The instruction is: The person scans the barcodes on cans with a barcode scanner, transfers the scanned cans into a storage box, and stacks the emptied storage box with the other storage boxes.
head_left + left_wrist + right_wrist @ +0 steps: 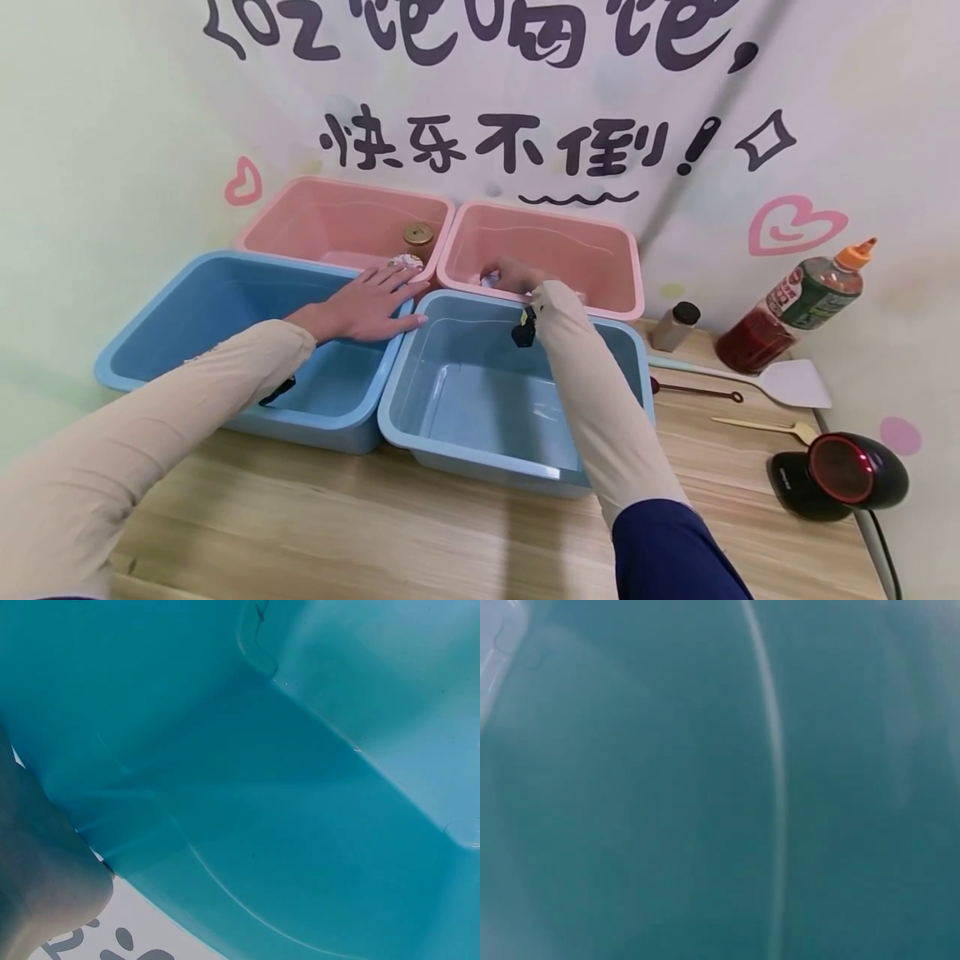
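Observation:
My left hand [367, 305] lies flat with its fingers spread over the touching rims of the left blue bin [187, 267] and the left pink bin [300, 193]. In that pink bin a gold-lidded can [418, 235] stands beside a round item with a colourful white top [406, 262], partly behind my fingertips. My right hand [516, 275] reaches down into the right pink bin [547, 218]. Its curled fingers hold a small blue-and-white thing [491, 279], mostly hidden, kind unclear. Only blue bin walls fill the right wrist view.
Below my right forearm sits the right blue bin [480, 417]. To the right are a black-capped jar [675, 326], a sauce bottle [795, 304], a spatula [795, 383], a thin dark-handled tool [697, 390], a small spoon [772, 427] and a black device with a red-lit face [840, 471].

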Motion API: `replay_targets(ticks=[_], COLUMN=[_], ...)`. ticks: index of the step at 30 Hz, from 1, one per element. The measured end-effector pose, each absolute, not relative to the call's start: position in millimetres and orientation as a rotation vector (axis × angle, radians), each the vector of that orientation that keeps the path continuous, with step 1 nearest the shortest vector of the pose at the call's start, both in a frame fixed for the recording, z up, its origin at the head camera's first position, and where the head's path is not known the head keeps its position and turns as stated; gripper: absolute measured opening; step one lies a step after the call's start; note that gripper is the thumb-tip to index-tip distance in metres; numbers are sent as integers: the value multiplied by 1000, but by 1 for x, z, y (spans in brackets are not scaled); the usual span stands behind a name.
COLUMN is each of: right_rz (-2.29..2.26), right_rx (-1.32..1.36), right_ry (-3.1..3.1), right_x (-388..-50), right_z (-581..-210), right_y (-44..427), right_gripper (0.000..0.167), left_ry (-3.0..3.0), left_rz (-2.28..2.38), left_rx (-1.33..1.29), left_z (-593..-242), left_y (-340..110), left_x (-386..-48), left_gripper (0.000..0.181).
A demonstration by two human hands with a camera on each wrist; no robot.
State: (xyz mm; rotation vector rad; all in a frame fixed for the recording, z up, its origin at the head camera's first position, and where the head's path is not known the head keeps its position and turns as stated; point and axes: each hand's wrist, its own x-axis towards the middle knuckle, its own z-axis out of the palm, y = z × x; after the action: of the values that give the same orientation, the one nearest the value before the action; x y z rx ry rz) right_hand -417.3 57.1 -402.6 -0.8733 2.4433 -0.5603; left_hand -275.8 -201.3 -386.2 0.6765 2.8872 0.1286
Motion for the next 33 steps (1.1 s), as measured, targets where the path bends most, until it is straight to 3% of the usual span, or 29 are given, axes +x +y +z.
replay_targets(ticks=[22, 33], right_rz=[-503, -501], right_rx=[-623, -625], right_ry=[2398, 2431], right_x=[-411, -404], right_z=[-409, -382], right_y=[55, 70], right_gripper=[41, 52], left_ry=[2895, 2899], left_rz=[130, 136], left_rx=[696, 703], left_z=[-385, -384], left_y=[-200, -199], left_x=[-275, -274], left_gripper=[76, 75])
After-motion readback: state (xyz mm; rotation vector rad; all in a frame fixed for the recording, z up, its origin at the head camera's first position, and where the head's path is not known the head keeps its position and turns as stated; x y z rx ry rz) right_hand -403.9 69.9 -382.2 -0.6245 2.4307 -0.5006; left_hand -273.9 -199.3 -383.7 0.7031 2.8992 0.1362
